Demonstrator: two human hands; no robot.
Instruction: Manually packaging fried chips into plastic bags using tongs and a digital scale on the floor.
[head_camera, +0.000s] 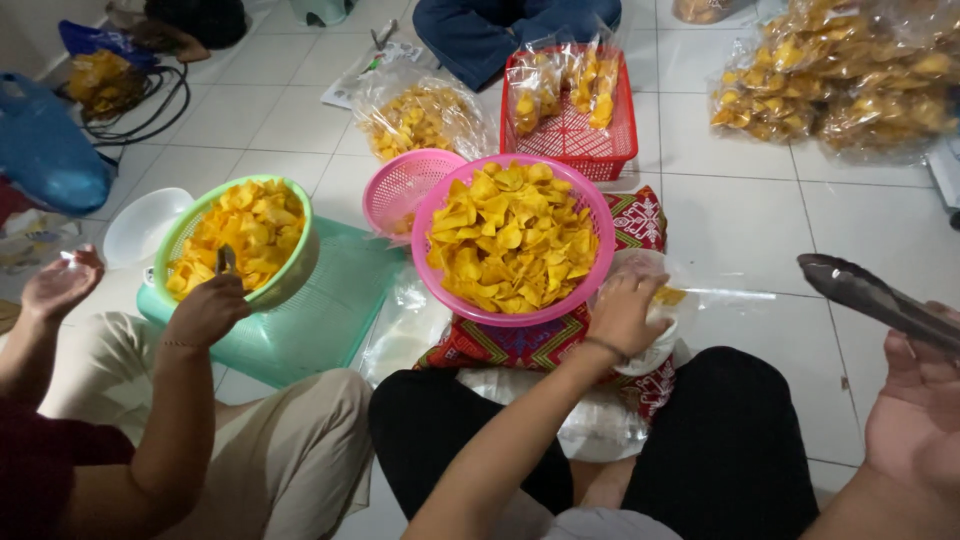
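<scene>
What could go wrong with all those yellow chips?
1. The pink basket is heaped with chips and sits on a soft patterned cloth close to the person's knees, so a bump might tip it.
2. The tongs lie loosely across the right hand and could slip.
3. The left hand is at a floppy clear bag, so chips might miss it.

White tiled floor (740, 230) under red basket (590, 140), chip bags (850, 90).
</scene>
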